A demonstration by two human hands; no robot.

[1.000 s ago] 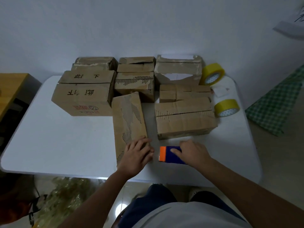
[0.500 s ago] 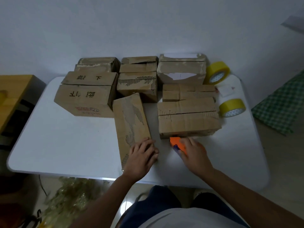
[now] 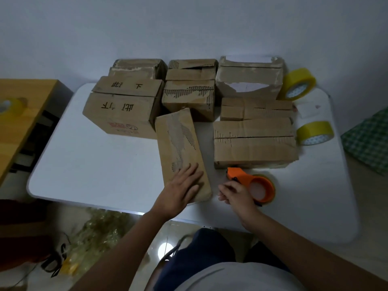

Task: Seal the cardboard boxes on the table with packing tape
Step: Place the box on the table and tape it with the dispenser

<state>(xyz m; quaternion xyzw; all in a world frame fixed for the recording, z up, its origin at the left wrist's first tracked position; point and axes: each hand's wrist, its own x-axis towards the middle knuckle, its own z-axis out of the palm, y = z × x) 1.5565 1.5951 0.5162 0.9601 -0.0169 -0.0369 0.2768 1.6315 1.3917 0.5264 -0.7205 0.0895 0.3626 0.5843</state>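
Observation:
Several worn cardboard boxes stand on the white table (image 3: 94, 175). A long narrow box (image 3: 178, 143) lies lengthwise near the front edge, and my left hand (image 3: 180, 190) rests flat on its near end with straight fingers. To its right, an orange tape dispenser (image 3: 255, 185) loaded with a tape roll lies on the table in front of a wide flat box (image 3: 254, 143). My right hand (image 3: 235, 193) is at the dispenser's left side, fingers curled and pinching what looks like the tape end; the tape itself is too thin to make out.
Two yellow tape rolls stand at the table's right: one (image 3: 298, 84) against the wall, one (image 3: 315, 133) beside the wide box. A large printed box (image 3: 123, 110) is at the back left. A wooden stand (image 3: 19, 114) is left of the table, and crumpled plastic (image 3: 98, 234) lies on the floor.
The dispenser went from flat under my right hand to lying on its side with the roll showing. My right hand shifted to its left end. My left hand slid further onto the narrow box.

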